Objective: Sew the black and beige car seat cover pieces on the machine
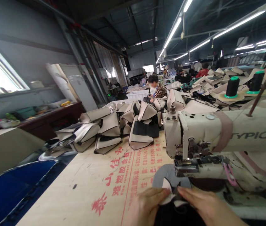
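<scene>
My left hand [150, 201] pinches the beige edge of a black and beige sewn fabric piece [174, 215] at the bottom of the view. On the piece's other side, my right hand [197, 201] is closed on its dark edge, thumb and fingers pressed together. Both hands are close together, just in front of a round grey plate [160, 175]. Above that plate reaches the arm of a white industrial sewing machine [199, 128]. The piece's lower part is black and runs out of view; its exact shape is partly hidden by my hands.
Several beige pieces with black edging [109, 124] are heaped along the back of the plywood table [95, 179]. Black thread spools [232, 88] stand above the machine. A blue bin [17, 188] is at the lower left. Another person [160, 89] sits beyond the heap.
</scene>
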`<state>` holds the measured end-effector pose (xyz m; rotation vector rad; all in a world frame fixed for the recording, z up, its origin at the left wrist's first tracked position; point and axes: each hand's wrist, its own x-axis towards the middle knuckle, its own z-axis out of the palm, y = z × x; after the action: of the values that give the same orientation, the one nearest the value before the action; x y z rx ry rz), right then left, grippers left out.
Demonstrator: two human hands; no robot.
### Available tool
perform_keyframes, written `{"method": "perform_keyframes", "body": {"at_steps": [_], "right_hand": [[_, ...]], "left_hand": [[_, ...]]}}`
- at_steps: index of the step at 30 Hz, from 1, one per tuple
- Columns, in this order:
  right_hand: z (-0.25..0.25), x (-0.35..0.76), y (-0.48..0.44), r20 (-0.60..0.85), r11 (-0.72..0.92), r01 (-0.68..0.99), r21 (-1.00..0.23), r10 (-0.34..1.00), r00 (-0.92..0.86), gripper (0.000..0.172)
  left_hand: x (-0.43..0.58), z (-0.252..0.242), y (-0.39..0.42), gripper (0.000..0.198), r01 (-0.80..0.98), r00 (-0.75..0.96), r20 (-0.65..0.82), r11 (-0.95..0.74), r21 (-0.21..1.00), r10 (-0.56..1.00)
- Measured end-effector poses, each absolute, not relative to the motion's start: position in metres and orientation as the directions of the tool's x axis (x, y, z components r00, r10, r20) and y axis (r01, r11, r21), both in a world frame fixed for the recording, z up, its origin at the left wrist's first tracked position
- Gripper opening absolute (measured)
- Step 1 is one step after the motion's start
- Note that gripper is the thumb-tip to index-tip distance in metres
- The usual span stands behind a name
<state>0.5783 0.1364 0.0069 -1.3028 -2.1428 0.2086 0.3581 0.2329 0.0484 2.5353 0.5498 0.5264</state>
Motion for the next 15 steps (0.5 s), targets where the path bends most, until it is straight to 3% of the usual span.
{"method": "perform_keyframes", "body": {"at_steps": [6,11,15], "right_hand": [[0.012,0.59,0.158,0.424,0.476,0.712,-0.516,0.864,-0.271,0.032],[-0.005,0.581,0.152,0.571,0.417,0.752,-0.511,0.818,-0.066,0.023],[0.0,0.574,0.15,0.6,0.438,0.768,-0.466,0.795,-0.09,0.026]], "left_hand": [[0.365,0.053,0.252,0.03,0.249,0.849,0.206,-0.713,0.655,0.486],[0.372,0.055,0.248,0.022,0.206,0.806,0.324,-0.748,0.631,0.495],[0.377,0.055,0.249,0.02,0.155,0.788,0.426,-0.814,0.56,0.444]]}}
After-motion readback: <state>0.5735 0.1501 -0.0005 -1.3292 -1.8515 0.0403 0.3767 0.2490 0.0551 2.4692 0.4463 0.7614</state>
